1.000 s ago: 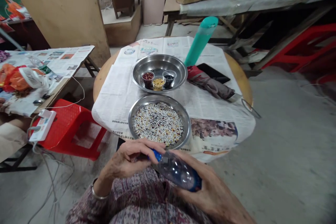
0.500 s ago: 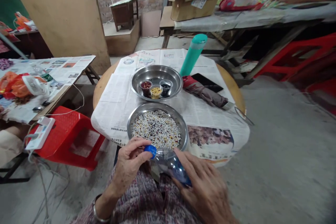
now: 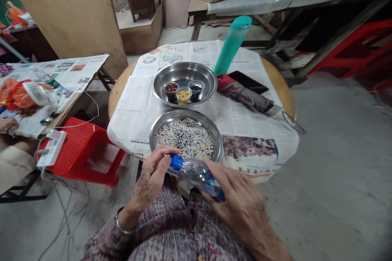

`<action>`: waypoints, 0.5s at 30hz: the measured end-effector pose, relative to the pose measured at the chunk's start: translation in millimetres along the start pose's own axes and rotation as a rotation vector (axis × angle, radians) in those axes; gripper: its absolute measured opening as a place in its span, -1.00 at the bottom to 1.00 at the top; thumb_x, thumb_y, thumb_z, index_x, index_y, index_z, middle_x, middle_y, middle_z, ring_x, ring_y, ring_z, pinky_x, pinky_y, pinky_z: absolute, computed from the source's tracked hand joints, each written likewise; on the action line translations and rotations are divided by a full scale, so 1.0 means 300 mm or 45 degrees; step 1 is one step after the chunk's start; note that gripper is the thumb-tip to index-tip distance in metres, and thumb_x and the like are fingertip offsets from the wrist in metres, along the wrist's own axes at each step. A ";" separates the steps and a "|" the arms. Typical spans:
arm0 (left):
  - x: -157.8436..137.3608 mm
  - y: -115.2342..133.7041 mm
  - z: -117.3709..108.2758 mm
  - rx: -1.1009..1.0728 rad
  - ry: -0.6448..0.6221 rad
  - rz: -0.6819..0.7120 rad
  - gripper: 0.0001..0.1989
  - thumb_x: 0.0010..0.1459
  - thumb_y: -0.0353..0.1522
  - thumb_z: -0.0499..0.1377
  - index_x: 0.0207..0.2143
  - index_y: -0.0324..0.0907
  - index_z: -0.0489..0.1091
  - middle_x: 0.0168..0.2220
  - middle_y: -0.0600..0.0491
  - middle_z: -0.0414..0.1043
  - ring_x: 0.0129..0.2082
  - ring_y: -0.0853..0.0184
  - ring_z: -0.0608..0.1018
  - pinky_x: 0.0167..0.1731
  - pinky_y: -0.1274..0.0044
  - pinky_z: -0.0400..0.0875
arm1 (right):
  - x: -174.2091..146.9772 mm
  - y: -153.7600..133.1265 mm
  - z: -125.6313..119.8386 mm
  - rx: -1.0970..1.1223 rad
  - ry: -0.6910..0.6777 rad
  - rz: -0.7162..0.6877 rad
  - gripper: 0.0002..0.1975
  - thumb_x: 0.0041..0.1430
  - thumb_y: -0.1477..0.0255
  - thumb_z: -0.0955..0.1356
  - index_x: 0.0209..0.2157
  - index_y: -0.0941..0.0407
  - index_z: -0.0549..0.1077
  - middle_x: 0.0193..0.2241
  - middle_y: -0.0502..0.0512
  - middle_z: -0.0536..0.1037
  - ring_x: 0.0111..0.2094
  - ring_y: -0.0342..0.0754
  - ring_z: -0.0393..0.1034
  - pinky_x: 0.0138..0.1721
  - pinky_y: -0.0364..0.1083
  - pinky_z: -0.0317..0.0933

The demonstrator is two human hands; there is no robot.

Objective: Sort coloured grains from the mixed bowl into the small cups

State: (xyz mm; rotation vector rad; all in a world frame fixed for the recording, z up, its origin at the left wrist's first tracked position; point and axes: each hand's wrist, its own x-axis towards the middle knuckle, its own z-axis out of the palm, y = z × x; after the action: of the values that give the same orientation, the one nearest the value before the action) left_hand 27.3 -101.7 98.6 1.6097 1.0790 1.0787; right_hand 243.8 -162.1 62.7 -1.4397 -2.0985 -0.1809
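Observation:
A clear plastic bottle (image 3: pixel 197 173) with a blue cap (image 3: pixel 176 162) lies on its side in the air, just over the near rim of the front metal bowl. My right hand (image 3: pixel 241 195) is wrapped round its body. Thumb and fingers of my left hand (image 3: pixel 151 175) close about the cap end. That front bowl (image 3: pixel 218 140) holds mixed grains (image 3: pixel 183 136), white with black, yellow and reddish bits. Behind it, another metal bowl (image 3: pixel 211 77) contains three small clear cups: dark red beans (image 3: pixel 170 87), yellow grains (image 3: pixel 183 96) and black grains (image 3: pixel 195 88).
Newspaper (image 3: pixel 128 110) covers the round table. A teal bottle (image 3: pixel 231 49), a folded umbrella (image 3: pixel 245 94) and a dark tablet (image 3: pixel 249 81) are at its right. To the left stand a red stool (image 3: pixel 79 147) with a power strip (image 3: pixel 52 149), and a side table with a white fan (image 3: pixel 35 93).
The camera view has tilted down and shifted slightly. My left thumb has slid back a little along the cap; my right hand keeps its hold on the bottle.

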 end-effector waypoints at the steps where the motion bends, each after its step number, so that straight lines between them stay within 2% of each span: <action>1: -0.004 -0.003 0.003 0.065 0.016 -0.021 -0.74 0.39 -0.31 0.00 -0.10 -0.14 0.48 -0.11 0.02 0.49 -0.06 0.32 0.48 -0.01 0.49 0.33 | 0.006 0.000 -0.003 -0.030 0.014 -0.011 -0.46 0.30 0.36 0.31 0.27 0.17 0.22 0.01 0.21 0.57 -0.05 0.09 0.47 -0.03 0.02 0.27; 4: -0.015 -0.007 0.011 0.251 -0.023 -0.092 -0.77 0.37 -0.26 0.02 -0.11 -0.15 0.41 -0.29 0.08 0.45 -0.28 0.36 0.47 -0.24 0.53 0.33 | 0.024 0.000 -0.012 -0.091 0.038 -0.049 -0.41 0.32 0.38 0.30 0.33 0.20 0.13 0.00 0.24 0.58 -0.04 0.09 0.46 -0.02 0.03 0.24; 6: -0.020 -0.004 0.019 0.355 -0.047 -0.145 -0.78 0.37 -0.24 0.01 -0.14 -0.15 0.38 -0.37 0.11 0.41 -0.39 0.37 0.43 -0.33 0.53 0.28 | 0.030 0.000 -0.015 -0.126 0.034 -0.069 -0.41 0.33 0.39 0.29 0.33 0.21 0.11 -0.02 0.26 0.58 -0.04 0.10 0.45 -0.03 0.04 0.24; 10: -0.022 0.008 0.034 0.481 -0.006 -0.212 -0.74 0.41 -0.22 -0.06 -0.15 -0.13 0.36 -0.35 0.10 0.43 -0.40 0.36 0.44 -0.33 0.50 0.25 | 0.030 0.005 -0.007 -0.157 -0.013 -0.049 -0.49 0.33 0.40 0.28 0.27 0.18 0.21 -0.04 0.23 0.58 -0.09 0.12 0.45 -0.05 0.05 0.23; 15: -0.008 0.007 0.018 0.544 -0.159 -0.145 -0.73 0.42 -0.23 -0.08 -0.13 -0.10 0.37 -0.27 0.10 0.44 -0.33 0.36 0.47 -0.23 0.49 0.26 | 0.026 0.025 0.008 -0.021 -0.083 -0.033 -0.58 0.34 0.33 0.23 0.15 0.20 0.32 -0.06 0.20 0.59 -0.13 0.05 0.47 -0.11 -0.01 0.28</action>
State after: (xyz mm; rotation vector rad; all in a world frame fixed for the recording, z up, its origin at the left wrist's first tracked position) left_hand 32.2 -105.5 98.9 1.8913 1.3619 0.6905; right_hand 247.5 -151.7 63.4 -1.4465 -2.1734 -0.1637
